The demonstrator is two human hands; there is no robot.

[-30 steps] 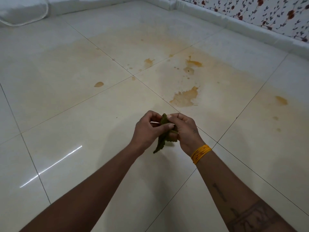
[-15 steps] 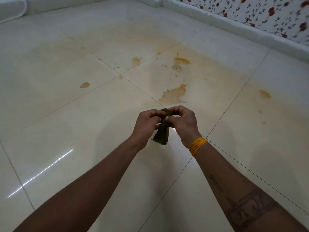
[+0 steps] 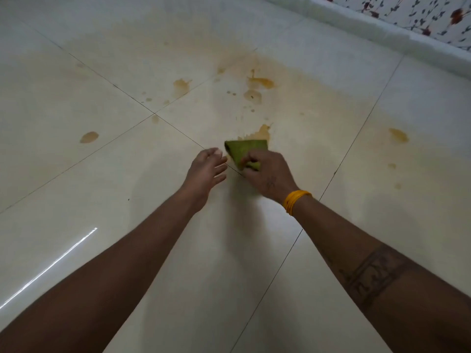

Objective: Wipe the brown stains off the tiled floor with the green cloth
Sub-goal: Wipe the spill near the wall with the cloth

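Our right hand (image 3: 267,174) grips the cloth (image 3: 244,151) on the floor (image 3: 102,174), touching the stain (image 3: 261,133) at twelve o'clock; our left hand (image 3: 206,171), fingers relaxed, hovers at nine.

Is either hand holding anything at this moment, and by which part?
The right hand grips the green cloth by its near end, bunched under the fingers; the far end lies over the nearest brown stain. The left hand is open and holds nothing.
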